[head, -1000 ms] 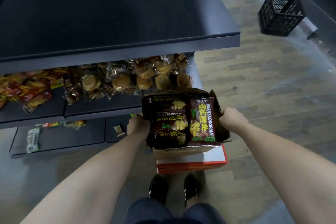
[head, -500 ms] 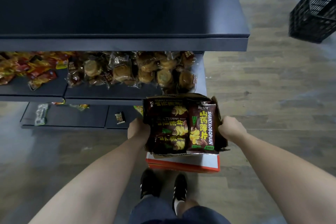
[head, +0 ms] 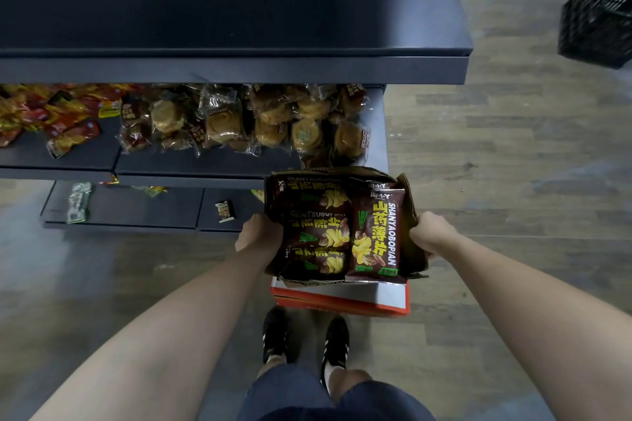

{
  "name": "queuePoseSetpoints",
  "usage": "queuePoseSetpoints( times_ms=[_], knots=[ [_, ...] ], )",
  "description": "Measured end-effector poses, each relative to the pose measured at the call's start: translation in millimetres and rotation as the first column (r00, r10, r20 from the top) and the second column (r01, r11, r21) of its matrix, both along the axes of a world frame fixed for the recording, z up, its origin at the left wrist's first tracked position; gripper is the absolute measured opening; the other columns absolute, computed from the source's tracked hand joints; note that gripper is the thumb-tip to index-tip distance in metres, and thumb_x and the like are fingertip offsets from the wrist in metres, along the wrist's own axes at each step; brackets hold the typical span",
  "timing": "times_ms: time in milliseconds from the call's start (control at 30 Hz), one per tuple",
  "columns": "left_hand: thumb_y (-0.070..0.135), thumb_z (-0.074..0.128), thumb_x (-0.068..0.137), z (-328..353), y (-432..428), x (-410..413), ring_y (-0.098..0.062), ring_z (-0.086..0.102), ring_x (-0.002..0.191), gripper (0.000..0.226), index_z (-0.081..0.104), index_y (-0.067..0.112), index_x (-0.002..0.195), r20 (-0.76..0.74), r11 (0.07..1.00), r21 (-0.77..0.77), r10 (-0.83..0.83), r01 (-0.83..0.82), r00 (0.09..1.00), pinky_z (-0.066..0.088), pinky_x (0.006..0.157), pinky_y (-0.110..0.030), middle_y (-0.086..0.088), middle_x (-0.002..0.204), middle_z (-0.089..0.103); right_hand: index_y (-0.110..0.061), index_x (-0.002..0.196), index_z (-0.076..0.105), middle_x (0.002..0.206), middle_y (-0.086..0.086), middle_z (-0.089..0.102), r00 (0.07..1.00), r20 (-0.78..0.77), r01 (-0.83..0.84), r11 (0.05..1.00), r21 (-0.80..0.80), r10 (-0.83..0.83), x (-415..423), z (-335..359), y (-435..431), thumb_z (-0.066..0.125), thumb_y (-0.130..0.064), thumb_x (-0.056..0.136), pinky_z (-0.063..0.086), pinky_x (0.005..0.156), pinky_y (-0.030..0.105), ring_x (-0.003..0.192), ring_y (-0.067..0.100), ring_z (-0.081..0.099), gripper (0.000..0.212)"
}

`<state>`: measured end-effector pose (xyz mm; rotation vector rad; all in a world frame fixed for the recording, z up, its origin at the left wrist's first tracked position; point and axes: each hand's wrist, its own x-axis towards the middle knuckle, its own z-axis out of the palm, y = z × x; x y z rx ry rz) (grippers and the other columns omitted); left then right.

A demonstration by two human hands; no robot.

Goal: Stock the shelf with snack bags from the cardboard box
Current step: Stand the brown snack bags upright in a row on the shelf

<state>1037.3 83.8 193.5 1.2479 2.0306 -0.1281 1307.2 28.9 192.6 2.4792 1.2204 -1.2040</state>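
Observation:
An open cardboard box full of dark brown snack bags with yellow lettering is held in front of me above a red-and-white carton. My left hand grips the box's left side and my right hand grips its right flap. The dark shelf unit stands ahead, its top shelf bare. The middle shelf carries wrapped pastries.
Red and yellow packets lie at the left of the middle shelf. The lowest shelf has a few loose packets. A red-and-white carton sits on the wooden floor by my feet. A black plastic crate stands at the far right.
The box has stayed in both hands. My view has tilted further down, so the top shelf's surface and my feet show more.

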Motion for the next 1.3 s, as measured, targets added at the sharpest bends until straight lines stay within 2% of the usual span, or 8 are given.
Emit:
queuePoseSetpoints(
  times_ms=[200,433,667,967,1067,1133,1200,1300],
  knots=[
    [0.009,0.042,0.089,7.0,1.5,8.5,-0.036,0.04,0.123,0.039,0.036,0.003,0.127,-0.12,0.972,0.208,-0.085,0.109,0.989,0.035,0.101,-0.044,-0.018,0.132,0.042,0.003,0.107,0.053,0.109,0.021,0.061,0.994,0.002,0.113,0.991,0.07,-0.113,-11.8,1.8,5.1,0.041,-0.017,0.094,0.052,0.083,0.041,0.097,0.036,0.061,0.026],
    [0.009,0.048,0.085,25.7,-11.9,26.9,-0.027,0.037,0.12,0.046,0.04,0.01,0.13,-0.25,0.689,0.5,-0.465,0.525,0.849,0.033,0.103,-0.037,-0.009,0.13,0.041,-0.005,0.115,0.051,0.117,0.016,0.051,0.973,0.22,-0.056,0.846,0.53,-0.074,-50.8,24.0,19.8,0.045,-0.017,0.093,0.046,0.087,0.046,0.109,0.035,0.05,0.026],
    [0.011,0.044,0.093,22.8,-28.0,49.6,-0.026,0.055,0.103,0.032,0.041,0.013,0.125,-0.011,0.831,0.324,-0.474,0.452,0.88,0.041,0.074,-0.033,-0.008,0.124,0.047,-0.003,0.133,0.032,0.135,0.019,0.035,0.976,0.123,0.114,0.898,0.424,-0.182,-81.0,9.4,8.7,0.057,-0.04,0.089,0.042,0.094,0.049,0.126,0.037,0.034,0.062],
    [0.015,0.034,0.098,3.3,-38.8,56.0,-0.026,0.057,0.106,0.029,0.047,0.009,0.123,0.129,0.906,0.261,-0.374,0.333,0.918,0.044,0.077,-0.032,-0.009,0.119,0.058,-0.011,0.15,0.006,0.145,0.019,0.028,0.964,0.145,0.164,0.929,0.331,-0.222,-90.1,-1.7,-4.7,0.062,-0.067,0.075,0.035,0.101,0.05,0.133,0.034,0.029,0.109],
    [0.029,0.039,0.099,7.3,-30.4,54.4,-0.032,0.06,0.106,0.035,0.056,0.003,0.117,0.37,0.985,0.161,-0.114,0.058,0.922,0.049,0.09,-0.039,-0.017,0.116,0.063,-0.011,0.151,0.0,0.149,0.017,0.021,0.97,0.17,0.116,0.941,0.319,-0.177,-98.3,-1.1,-8.9,0.063,-0.067,0.075,0.036,0.101,0.048,0.134,0.033,0.027,0.113],
    [0.039,0.046,0.096,16.2,-20.9,56.9,-0.034,0.061,0.109,0.046,0.057,0.0,0.118,0.609,0.95,-0.066,0.281,-0.305,0.742,0.049,0.095,-0.045,-0.02,0.119,0.062,-0.01,0.151,0.0,0.147,0.016,0.023,0.973,0.168,0.101,0.949,0.298,-0.156,-99.5,-0.3,-7.9,0.065,-0.057,0.079,0.037,0.1,0.046,0.131,0.033,0.029,0.107],
    [0.043,0.055,0.091,30.2,-11.8,59.7,-0.032,0.059,0.114,0.051,0.052,0.001,0.121,0.669,0.736,-0.378,0.636,-0.561,0.384,0.049,0.097,-0.044,-0.02,0.124,0.059,-0.011,0.151,0.003,0.144,0.016,0.028,0.974,0.171,0.096,0.951,0.293,-0.151,-97.5,0.3,-6.7,0.066,-0.048,0.081,0.037,0.1,0.045,0.129,0.033,0.031,0.101],
    [0.04,0.061,0.089,36.1,5.7,56.9,-0.033,0.049,0.125,0.056,0.042,0.011,0.133,0.631,0.516,-0.591,0.775,-0.62,0.044,0.051,0.095,-0.037,-0.019,0.138,0.046,-0.013,0.15,0.011,0.14,0.014,0.033,0.973,0.166,0.103,0.944,0.313,-0.161,-94.4,1.5,-7.8,0.063,-0.045,0.083,0.037,0.099,0.044,0.128,0.032,0.033,0.091]
  ],
)
